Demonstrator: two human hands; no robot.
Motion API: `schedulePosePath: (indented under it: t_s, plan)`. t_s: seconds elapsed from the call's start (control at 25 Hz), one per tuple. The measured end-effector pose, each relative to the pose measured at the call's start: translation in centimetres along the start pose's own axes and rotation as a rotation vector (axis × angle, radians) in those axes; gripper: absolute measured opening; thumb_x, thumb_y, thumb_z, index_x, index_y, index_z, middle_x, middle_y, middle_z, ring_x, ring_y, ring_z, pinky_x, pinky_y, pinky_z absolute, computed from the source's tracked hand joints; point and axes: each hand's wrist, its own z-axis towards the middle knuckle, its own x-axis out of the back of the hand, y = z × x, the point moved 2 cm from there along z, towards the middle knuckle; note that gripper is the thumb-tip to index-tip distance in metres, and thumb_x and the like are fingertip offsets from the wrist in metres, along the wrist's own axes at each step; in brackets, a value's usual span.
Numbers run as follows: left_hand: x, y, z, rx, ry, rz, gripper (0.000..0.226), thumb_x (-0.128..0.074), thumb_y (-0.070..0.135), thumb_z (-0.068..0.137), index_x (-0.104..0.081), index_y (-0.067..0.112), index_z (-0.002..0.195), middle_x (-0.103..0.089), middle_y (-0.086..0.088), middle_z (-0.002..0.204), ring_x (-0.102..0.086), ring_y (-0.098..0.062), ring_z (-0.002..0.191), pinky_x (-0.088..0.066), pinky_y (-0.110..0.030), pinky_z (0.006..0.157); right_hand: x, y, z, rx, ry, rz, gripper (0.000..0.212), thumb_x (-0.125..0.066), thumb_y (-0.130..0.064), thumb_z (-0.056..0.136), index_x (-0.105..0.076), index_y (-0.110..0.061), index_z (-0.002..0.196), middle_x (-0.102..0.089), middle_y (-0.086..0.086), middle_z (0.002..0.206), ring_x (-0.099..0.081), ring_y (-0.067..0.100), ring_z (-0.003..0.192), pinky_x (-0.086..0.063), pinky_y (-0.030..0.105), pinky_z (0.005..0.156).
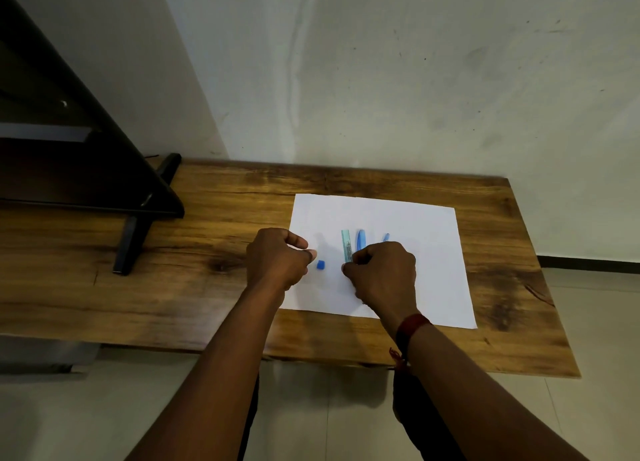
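A white sheet of paper (pixel 415 270) lies on the wooden table (pixel 207 287) with pen parts on it. A teal pen barrel (pixel 345 244) points away from me. To its right lie a blue pen cap (pixel 361 239) and a small blue tip piece (pixel 385 236). A small blue end plug (pixel 321 264) sits between my hands. My right hand (pixel 381 273) is curled, its fingertips pinching the barrel's near end and hiding the cap's lower part. My left hand (pixel 277 259) is curled at the sheet's left edge, thumb against fingertips; whether it holds anything is unclear.
A dark screen (pixel 69 148) on a black stand (pixel 133 238) occupies the table's left side. A pale wall (pixel 381 79) rises right behind the table. The table's front edge runs below my wrists, with tiled floor (pixel 588 322) to the right.
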Motion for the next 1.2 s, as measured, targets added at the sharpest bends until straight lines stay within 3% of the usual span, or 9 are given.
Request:
schedulePosePath:
  t_s: [0.16,0.32,0.44,0.64,0.76,0.96,1.08,1.2]
  plan:
    - [-0.7,-0.5,0.3,0.004,-0.022,-0.008,0.016,-0.080,0.024,0.074,-0.064,0.021,0.077,-0.067,0.000,0.081,-0.067,-0.014,0.064,-0.052,-0.023,0.054,-0.5,0.0,-0.1,0.022,-0.018,-0.044,0.027,-0.075,-0.021,0.079,-0.074,-0.006,0.102,-0.074,0.010,0.103,-0.069,0.019,0.079,-0.033,0.009,0.053]
    - [-0.9,-0.6,0.0,-0.022,-0.060,-0.019,0.013,-0.079,0.024,0.075,-0.067,0.020,0.075,-0.068,0.000,0.080,-0.067,-0.015,0.065,-0.054,-0.024,0.056,-0.8,0.4,-0.6,-0.007,-0.068,-0.026,0.026,-0.075,-0.021,0.080,-0.074,-0.005,0.100,-0.072,0.010,0.107,-0.070,0.026,0.075,-0.055,0.024,0.070]
    - [-0.8,-0.7,-0.1,-0.032,-0.062,-0.021,0.011,-0.079,0.022,0.076,-0.069,0.017,0.076,-0.070,-0.002,0.081,-0.068,-0.016,0.066,-0.054,-0.025,0.057,-1.0,0.4,-1.0,0.013,-0.053,-0.032,0.028,-0.074,-0.021,0.080,-0.074,-0.004,0.102,-0.073,0.010,0.104,-0.068,0.023,0.071,-0.056,0.029,0.078]
    - [-0.9,-0.4,-0.6,-0.046,-0.118,-0.053,0.012,-0.077,0.022,0.077,-0.068,0.019,0.071,-0.072,-0.003,0.091,-0.068,-0.015,0.066,-0.058,-0.031,0.063,-1.8,-0.1,-1.8,0.045,-0.011,-0.029,0.029,-0.074,-0.023,0.080,-0.073,-0.007,0.104,-0.073,0.008,0.109,-0.063,0.015,0.077,-0.043,0.012,0.070]
    - [-0.7,-0.1,-1.1,-0.052,-0.177,-0.097,0.011,-0.076,0.020,0.079,-0.069,0.018,0.071,-0.073,-0.007,0.098,-0.070,-0.017,0.068,-0.058,-0.032,0.065,-2.3,0.0,-2.1,0.034,0.001,0.007,0.028,-0.074,-0.022,0.080,-0.073,-0.008,0.104,-0.073,0.008,0.110,-0.068,0.022,0.089,-0.049,0.017,0.075]
    - [-0.5,0.3,-1.5,-0.073,-0.269,-0.109,0.007,-0.076,0.020,0.079,-0.069,0.017,0.080,-0.073,-0.008,0.097,-0.069,-0.017,0.070,-0.055,-0.027,0.061,-2.4,0.2,-2.3,0.085,0.045,0.025,0.027,-0.074,-0.023,0.081,-0.074,-0.008,0.103,-0.075,0.008,0.102,-0.068,0.019,0.086,-0.042,0.016,0.074]
    - [-0.5,0.4,-1.7,-0.130,-0.315,-0.079,0.013,-0.077,0.023,0.077,-0.069,0.017,0.084,-0.072,-0.008,0.092,-0.068,-0.020,0.077,-0.056,-0.034,0.068,-2.2,-0.2,-2.5,0.102,0.008,0.103,0.027,-0.073,-0.024,0.082,-0.073,-0.007,0.103,-0.076,0.010,0.095,-0.070,0.021,0.077,-0.054,0.027,0.080]
    - [0.0,0.6,-1.4,-0.225,-0.260,-0.046,0.014,-0.075,0.024,0.080,-0.070,0.016,0.090,-0.072,-0.007,0.095,-0.067,-0.022,0.088,-0.057,-0.037,0.074,-0.7,-0.7,-1.2,0.013,-0.107,0.310,0.028,-0.075,-0.015,0.081,-0.070,-0.008,0.107,-0.075,0.009,0.090,-0.073,0.017,0.069,-0.062,0.030,0.067]
